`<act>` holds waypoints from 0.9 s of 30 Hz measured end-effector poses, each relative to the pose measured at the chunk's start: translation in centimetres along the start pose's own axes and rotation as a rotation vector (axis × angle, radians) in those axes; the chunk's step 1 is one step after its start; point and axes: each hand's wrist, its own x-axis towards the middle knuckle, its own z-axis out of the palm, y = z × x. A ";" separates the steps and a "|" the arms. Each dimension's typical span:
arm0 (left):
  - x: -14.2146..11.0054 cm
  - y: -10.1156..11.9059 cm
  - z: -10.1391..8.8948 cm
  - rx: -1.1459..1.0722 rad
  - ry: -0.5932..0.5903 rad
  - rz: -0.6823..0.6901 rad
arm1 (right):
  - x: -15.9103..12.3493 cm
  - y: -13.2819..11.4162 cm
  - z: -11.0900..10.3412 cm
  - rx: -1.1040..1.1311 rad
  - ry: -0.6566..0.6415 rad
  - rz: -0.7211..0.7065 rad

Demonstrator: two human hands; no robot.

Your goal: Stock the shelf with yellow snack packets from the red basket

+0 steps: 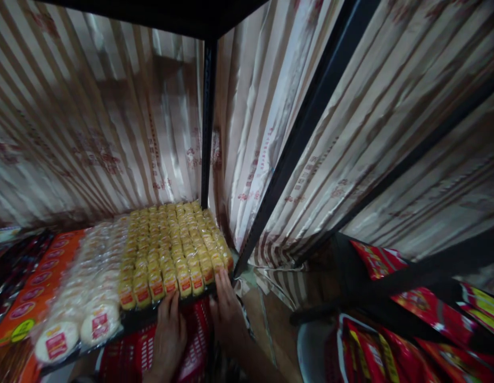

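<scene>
Rows of small yellow wrapped cakes (171, 244) stand packed together on a dark shelf. My left hand (170, 327) reaches up to the shelf's front edge, its fingers stretched out against the front of a cake in the front row. At the right end of the same block, my right hand (227, 303) lies with extended fingers on the corner cakes, its thumb apart. Neither hand has its fingers wrapped round anything that I can see. A red plastic basket (195, 340) with a slotted wall shows below the shelf, behind and between my hands.
Left of the cakes lie long clear packs of round white cakes (99, 319), then an orange printed package (43, 276). A black metal post (271, 207) rises just right of my right hand. Striped curtains (151, 133) hang behind. Red packets (434, 314) fill the right side.
</scene>
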 end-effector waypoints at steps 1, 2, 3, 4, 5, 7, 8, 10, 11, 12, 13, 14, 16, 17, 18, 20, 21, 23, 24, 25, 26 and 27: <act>-0.1 0.0 -0.2 0.007 -0.010 0.012 | -0.9 0.3 0.1 0.006 -0.006 0.006; -0.1 0.1 -0.4 0.016 -0.020 0.025 | -1.4 0.6 0.2 0.012 -0.002 0.019; -0.2 0.2 -0.6 0.027 -0.025 0.041 | -1.8 0.9 0.4 0.018 0.012 0.035; -0.3 0.3 -0.8 0.041 -0.027 0.059 | -1.9 1.2 0.5 0.026 0.029 0.050; -0.3 0.4 -1.0 0.055 -0.029 0.077 | -1.9 1.3 0.6 0.039 0.037 0.056; -0.4 0.6 -1.2 0.079 -0.030 0.119 | -1.5 1.3 0.8 0.078 0.029 0.049; -0.4 0.8 -1.3 0.085 -0.028 0.137 | -1.2 1.2 0.9 0.100 0.017 0.062; -0.5 1.2 -1.4 0.082 -0.023 0.167 | -0.5 0.8 1.2 0.138 0.001 0.149; -0.7 1.4 -1.4 0.074 -0.020 0.179 | -0.1 0.6 1.5 0.153 -0.001 0.215; -0.8 1.6 -1.3 0.066 -0.017 0.189 | 0.3 0.5 1.7 0.164 -0.001 0.274; -1.0 1.8 -1.3 0.057 -0.015 0.194 | 0.6 0.5 2.0 0.175 -0.004 0.316; -1.2 2.0 -1.2 0.047 -0.013 0.198 | 0.9 0.5 2.3 0.183 -0.006 0.343; -1.6 2.3 -1.1 0.025 -0.006 0.203 | 1.4 0.7 2.8 0.197 -0.014 0.366; -1.7 2.4 -1.1 0.014 -0.006 0.204 | 1.5 0.9 3.0 0.201 -0.018 0.373; -1.8 2.5 -1.0 0.002 -0.012 0.203 | 1.6 1.1 3.2 0.204 -0.021 0.378; -1.6 2.7 -1.1 -0.017 -0.042 0.203 | 1.7 1.6 3.4 0.206 -0.018 0.376; -1.3 2.8 -1.1 -0.025 -0.064 0.204 | 1.7 1.8 3.5 0.207 -0.014 0.368; -0.5 3.0 -1.0 -0.042 -0.111 0.207 | 1.7 2.2 3.5 0.213 -0.005 0.346; -0.1 3.1 -1.0 -0.046 -0.130 0.201 | 1.7 2.4 3.5 0.216 -0.005 0.332; 0.3 3.2 -0.9 -0.045 -0.144 0.189 | 1.8 2.5 3.5 0.216 -0.006 0.321; 0.7 3.3 -0.7 -0.037 -0.153 0.170 | 1.8 2.6 3.5 0.214 -0.008 0.315; 1.0 3.3 -0.6 -0.024 -0.159 0.149 | 1.9 2.6 3.5 0.209 -0.012 0.311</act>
